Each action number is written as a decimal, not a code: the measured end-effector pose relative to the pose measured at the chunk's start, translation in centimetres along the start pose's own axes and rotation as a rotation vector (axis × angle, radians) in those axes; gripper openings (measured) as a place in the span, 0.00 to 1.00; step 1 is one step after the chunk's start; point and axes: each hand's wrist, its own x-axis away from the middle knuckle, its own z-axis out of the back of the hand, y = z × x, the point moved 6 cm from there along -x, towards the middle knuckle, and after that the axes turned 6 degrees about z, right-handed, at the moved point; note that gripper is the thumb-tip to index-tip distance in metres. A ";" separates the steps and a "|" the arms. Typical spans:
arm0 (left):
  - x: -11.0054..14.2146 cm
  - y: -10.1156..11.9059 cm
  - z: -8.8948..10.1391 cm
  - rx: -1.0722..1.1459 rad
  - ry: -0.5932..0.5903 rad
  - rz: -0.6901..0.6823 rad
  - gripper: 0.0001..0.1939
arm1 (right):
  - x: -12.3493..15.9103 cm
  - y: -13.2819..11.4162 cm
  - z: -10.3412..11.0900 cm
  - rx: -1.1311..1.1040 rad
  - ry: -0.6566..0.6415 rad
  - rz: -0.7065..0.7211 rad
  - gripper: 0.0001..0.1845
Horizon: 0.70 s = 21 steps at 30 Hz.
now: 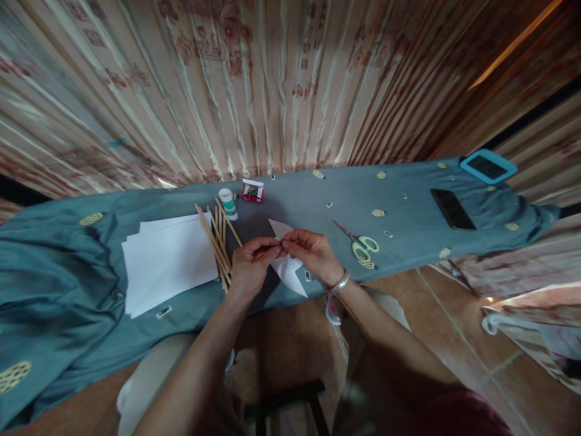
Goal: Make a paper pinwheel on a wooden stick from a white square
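My left hand (pixel 252 266) and my right hand (pixel 313 251) meet at their fingertips. Both are closed in a pinch, and whatever tiny thing sits between the fingers is too small to make out. Directly under and behind them is a white paper piece with pointed corners (pixel 293 278), like a pinwheel; its middle is hidden by the fingers. A silver bracelet circles my right wrist. Just left of my left hand lies a bundle of thin wooden sticks (pixel 219 239). Scissors with green handles (pixel 361 244) rest to the right of my right hand, blades partly apart.
White paper sheets (pixel 167 263) are stacked left of the sticks. Behind them stand a white-and-green tube (pixel 227 204) and an open small red box (pixel 253 191) of dark little pieces. A phone (pixel 452 209) and a blue-framed tablet (pixel 489 166) lie at the cloth-covered table's (pixel 408 188) right end.
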 end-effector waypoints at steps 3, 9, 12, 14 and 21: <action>0.2 0.2 0.3 -0.014 0.015 -0.009 0.11 | 0.3 0.2 -0.3 -0.083 0.000 -0.008 0.16; 0.4 0.1 0.6 -0.015 0.023 0.013 0.11 | 0.9 -0.3 0.3 0.062 0.091 0.044 0.10; 0.5 0.1 0.5 0.015 0.020 0.023 0.11 | 1.0 -0.9 0.5 0.175 0.127 0.098 0.06; 0.7 0.1 0.4 0.026 0.016 0.028 0.11 | 1.2 -1.4 0.5 0.243 0.153 0.134 0.05; 1.2 -0.4 -0.4 0.079 -0.036 0.085 0.12 | 1.6 -2.4 0.8 0.437 0.221 0.152 0.05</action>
